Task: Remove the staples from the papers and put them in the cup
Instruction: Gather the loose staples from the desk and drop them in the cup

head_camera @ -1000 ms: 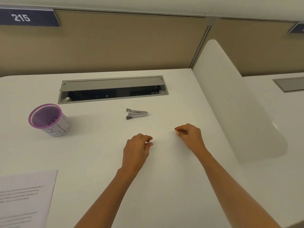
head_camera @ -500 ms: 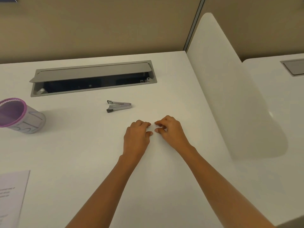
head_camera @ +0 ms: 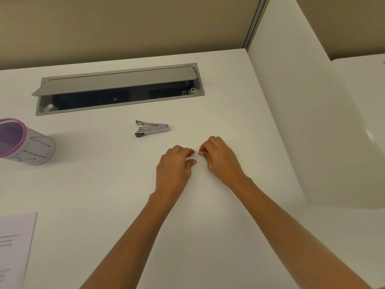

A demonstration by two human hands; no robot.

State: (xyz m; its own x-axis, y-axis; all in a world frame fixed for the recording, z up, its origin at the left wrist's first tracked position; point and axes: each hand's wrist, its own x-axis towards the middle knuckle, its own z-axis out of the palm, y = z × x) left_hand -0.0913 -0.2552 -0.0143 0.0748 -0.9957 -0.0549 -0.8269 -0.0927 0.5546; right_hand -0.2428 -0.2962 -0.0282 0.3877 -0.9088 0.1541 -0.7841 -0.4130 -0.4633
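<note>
My left hand (head_camera: 173, 167) rests on the white desk with its fingers curled, the thumb a little apart, and nothing visible in it. My right hand (head_camera: 220, 159) lies just to its right, fingertips pinched together and almost touching the left fingertips. The small dark staple seen in that pinch a second ago is hidden now. A metal staple remover (head_camera: 152, 128) lies beyond the hands, to their left. The purple-rimmed grey cup (head_camera: 31, 147) stands at the far left edge. A printed paper (head_camera: 14, 247) lies at the near left.
An open grey cable hatch (head_camera: 118, 88) is set into the desk at the back. A white divider panel (head_camera: 302, 122) rises along the desk's right side. A tan partition wall closes off the back.
My right hand has slid left until its fingertips nearly meet my left hand's. The view has dropped and shifted right, so the cup and paper sit further left.
</note>
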